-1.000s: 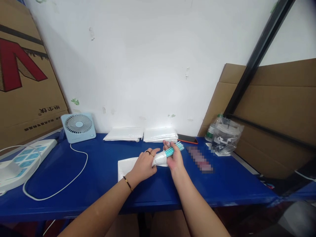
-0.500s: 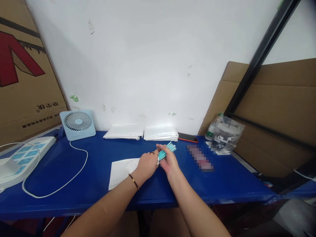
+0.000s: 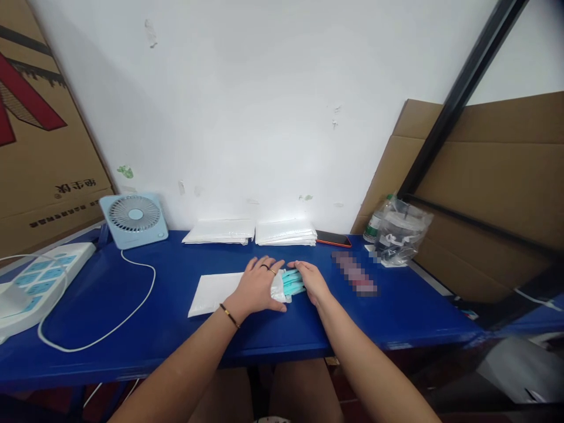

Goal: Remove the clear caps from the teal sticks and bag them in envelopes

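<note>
A white plastic packet (image 3: 215, 294) lies on the blue table, and a stack of teal pleated sheets that look like disposable face masks (image 3: 291, 282) sticks out of its right end. My left hand (image 3: 259, 288) rests over the packet near its mouth, fingers spread and thumb apart toward me. At the exposed right end of the masks, my right hand (image 3: 314, 281) curls around them, its fingers partly hidden. How far the masks reach inside the packet is hidden under my left hand.
Two piles of flat white packets, a left pile (image 3: 218, 231) and a right pile (image 3: 285, 232), lie along the wall beside a phone (image 3: 333, 238). A fan (image 3: 134, 218) and a power strip (image 3: 48, 279) stand left. Right are a blurred pinkish item (image 3: 356, 273), a bottle (image 3: 374, 226) and a bagged cup (image 3: 399, 235).
My left hand has loosened from a closed grip and spread over the packet. The masks have tipped down flatter toward the table, and my right hand has shifted to their right end.
</note>
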Demonstrator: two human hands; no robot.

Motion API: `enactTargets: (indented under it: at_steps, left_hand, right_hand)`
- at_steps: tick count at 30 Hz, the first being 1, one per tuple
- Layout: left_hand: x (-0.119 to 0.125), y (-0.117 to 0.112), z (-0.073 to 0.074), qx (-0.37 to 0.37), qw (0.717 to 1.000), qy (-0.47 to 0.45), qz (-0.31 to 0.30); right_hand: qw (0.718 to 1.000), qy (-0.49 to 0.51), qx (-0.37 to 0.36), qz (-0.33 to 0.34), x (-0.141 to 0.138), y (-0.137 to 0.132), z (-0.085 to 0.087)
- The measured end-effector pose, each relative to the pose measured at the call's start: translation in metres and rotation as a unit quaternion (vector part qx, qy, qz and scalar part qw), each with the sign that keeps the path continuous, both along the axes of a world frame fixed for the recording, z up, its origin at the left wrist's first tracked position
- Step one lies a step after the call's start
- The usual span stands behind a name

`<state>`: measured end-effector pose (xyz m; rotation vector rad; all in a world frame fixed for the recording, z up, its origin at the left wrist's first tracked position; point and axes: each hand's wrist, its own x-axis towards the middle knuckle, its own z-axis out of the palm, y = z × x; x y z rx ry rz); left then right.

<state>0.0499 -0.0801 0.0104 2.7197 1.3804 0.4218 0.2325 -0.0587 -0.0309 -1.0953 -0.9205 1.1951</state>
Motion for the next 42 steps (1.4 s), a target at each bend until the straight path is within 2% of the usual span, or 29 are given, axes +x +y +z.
enactTargets:
  at_steps: [2, 3, 5, 7, 9, 11, 14, 17, 19, 21, 23, 25, 27, 28, 29, 31, 33, 35, 37, 40, 42]
  left_hand:
    - [-0.029, -0.002, -0.002, -0.025, 0.999, -0.01, 0.027]
    - [-0.045, -0.003, -0.006, -0.041, 0.997, -0.023, 0.06]
    - [-0.078, -0.006, -0.014, -0.067, 0.981, -0.069, 0.169]
    - [-0.101, -0.011, -0.022, -0.117, 0.947, -0.153, 0.258]
    - [-0.112, -0.016, -0.026, -0.157, 0.912, -0.257, 0.28]
    - [-0.113, -0.02, -0.026, -0.181, 0.882, -0.341, 0.272]
    - [-0.106, -0.023, -0.023, -0.199, 0.857, -0.397, 0.261]
    - [-0.1, -0.024, -0.023, -0.174, 0.862, -0.391, 0.271]
    - [-0.098, -0.023, -0.026, -0.15, 0.864, -0.391, 0.281]
    - [-0.094, -0.022, -0.029, -0.153, 0.856, -0.407, 0.279]
    - [-0.091, -0.021, -0.033, -0.164, 0.856, -0.412, 0.267]
    - [-0.089, -0.02, -0.036, -0.147, 0.873, -0.392, 0.252]
    - [-0.088, -0.02, -0.039, -0.091, 0.899, -0.348, 0.249]
    - [-0.087, -0.022, -0.039, -0.056, 0.912, -0.32, 0.25]
    - [-0.086, -0.025, -0.038, -0.024, 0.924, -0.289, 0.25]
    - [-0.079, -0.033, -0.035, 0.029, 0.944, -0.235, 0.23]
    - [-0.068, -0.045, -0.028, 0.055, 0.961, -0.205, 0.175]
    - [-0.054, -0.058, -0.022, 0.057, 0.973, -0.2, 0.104]
    - [-0.041, -0.072, -0.017, 0.038, 0.978, -0.199, 0.052]
    - [-0.028, -0.09, -0.015, 0.001, 0.98, -0.2, 0.011]
    - [-0.024, -0.099, -0.014, -0.004, 0.98, -0.199, -0.007]
  right_hand:
    - [1.0, -0.003, 0.008, -0.022, 0.001, -0.001, -0.002]
    - [0.999, 0.0, 0.013, -0.039, 0.002, -0.001, -0.002]
    - [0.998, 0.007, 0.017, -0.065, 0.002, -0.001, -0.002]
    - [0.997, 0.021, 0.008, -0.067, -0.002, 0.0, -0.004]
    - [0.998, 0.048, -0.007, -0.051, -0.011, -0.001, -0.005]
    - [0.996, 0.076, -0.011, -0.035, -0.022, -0.003, -0.006]
    - [0.998, 0.07, -0.002, -0.003, -0.034, -0.01, -0.003]
    - [1.0, 0.022, 0.006, 0.004, -0.033, -0.018, 0.004]
    - [0.999, 0.013, 0.017, -0.042, -0.031, -0.022, 0.008]
    - [0.996, 0.049, 0.019, -0.069, -0.032, -0.025, 0.007]
    - [0.994, 0.096, 0.015, -0.043, -0.036, -0.026, 0.004]
    - [0.995, 0.096, 0.028, -0.016, -0.036, -0.025, 0.0]
    - [0.998, 0.008, 0.067, -0.009, -0.027, -0.022, 0.001]
    - [0.993, -0.073, 0.091, 0.001, -0.019, -0.02, 0.003]
    - [0.976, -0.176, 0.125, 0.024, -0.008, -0.017, 0.006]
    - [0.909, -0.364, 0.184, 0.09, 0.013, -0.013, 0.014]
    - [0.838, -0.473, 0.211, 0.172, 0.031, -0.013, 0.023]
    - [0.789, -0.525, 0.22, 0.232, 0.041, -0.019, 0.03]
    - [0.762, -0.544, 0.224, 0.271, 0.044, -0.031, 0.036]
    - [0.748, -0.533, 0.244, 0.312, 0.04, -0.056, 0.043]
    - [0.752, -0.526, 0.281, 0.279, 0.034, -0.073, 0.052]
